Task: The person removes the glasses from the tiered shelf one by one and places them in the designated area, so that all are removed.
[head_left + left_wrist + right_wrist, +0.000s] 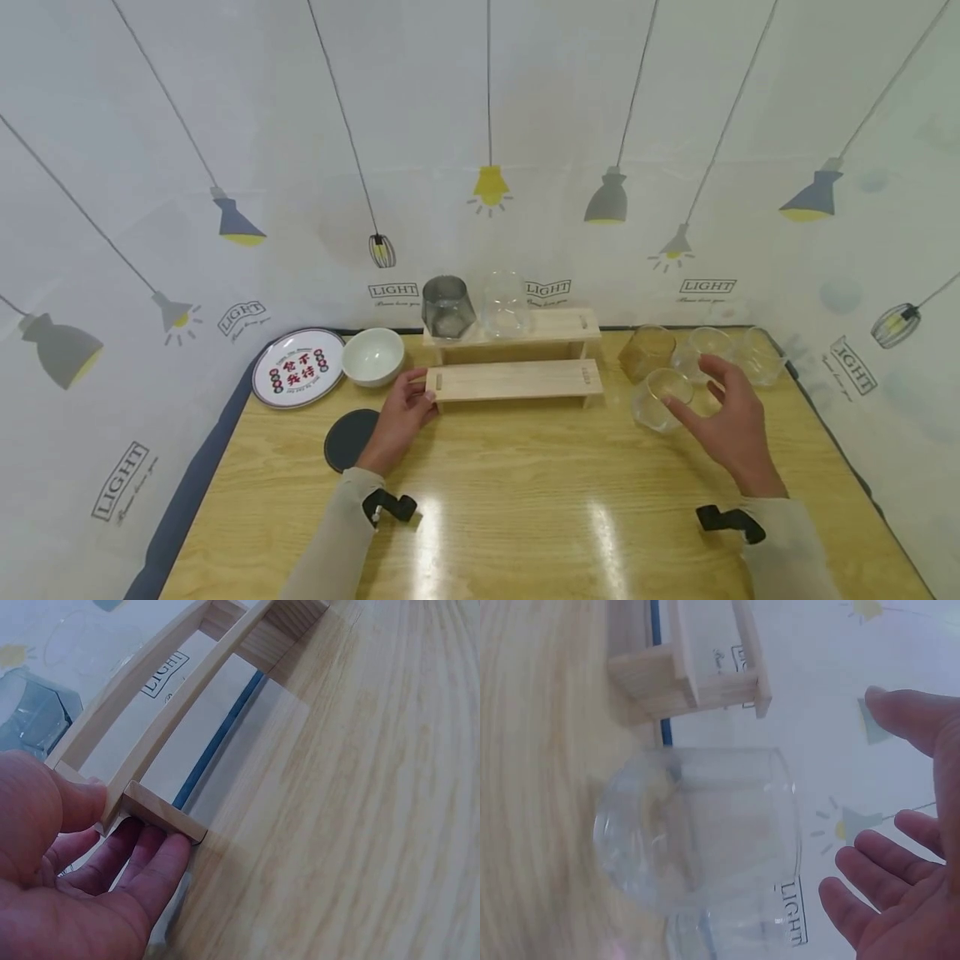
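Left hand [396, 421] grips the left end of the near wooden stand [517, 380]. Right hand [727, 421], spread and empty, apparently reaches for the near glass [649, 407]; closing round it seems required.

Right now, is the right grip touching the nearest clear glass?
Apart: the right wrist view shows a strip of wall between the rim of the nearest clear glass and the right grip.
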Tool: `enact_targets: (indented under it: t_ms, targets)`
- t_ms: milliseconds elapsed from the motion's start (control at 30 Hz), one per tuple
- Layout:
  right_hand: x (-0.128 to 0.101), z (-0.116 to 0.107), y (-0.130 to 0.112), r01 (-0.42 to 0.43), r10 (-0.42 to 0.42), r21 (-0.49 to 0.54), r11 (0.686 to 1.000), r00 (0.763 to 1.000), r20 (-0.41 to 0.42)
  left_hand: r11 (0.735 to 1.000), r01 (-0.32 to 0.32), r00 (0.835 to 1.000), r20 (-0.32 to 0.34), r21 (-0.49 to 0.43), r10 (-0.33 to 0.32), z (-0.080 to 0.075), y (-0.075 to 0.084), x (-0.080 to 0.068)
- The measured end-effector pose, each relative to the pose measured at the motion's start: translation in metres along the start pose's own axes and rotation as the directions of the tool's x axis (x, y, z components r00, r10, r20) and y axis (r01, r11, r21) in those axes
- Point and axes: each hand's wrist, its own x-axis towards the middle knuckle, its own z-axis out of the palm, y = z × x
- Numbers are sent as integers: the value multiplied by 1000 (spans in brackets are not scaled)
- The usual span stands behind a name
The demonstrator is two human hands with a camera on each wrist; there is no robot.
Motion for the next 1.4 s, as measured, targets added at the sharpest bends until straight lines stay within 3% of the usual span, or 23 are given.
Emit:
enact_targets:
  t_ms: [333,767,1000,1167,1400]
  targets:
    - [12,20,-34,48,-37,168,985,997,-70,1000,-9,1000,-5,21,9,0,-1,1]
    - [45,69,-79,146,-153,299,943,988,-1,999,-13,1000,-6,29,13,1,1,1]
    - [65,101,-96,191,-211,301,934,977,33,1000,-5,1000,-3,13,5,2,1,1]
    - [81,120,-107,165,-199,288,943,976,93,1000,-10,1000,-5,18,11,2,0,0]
    - [105,143,-120,66,-137,326,943,970,200,999,-3,1000,-10,33,3,1,2,1]
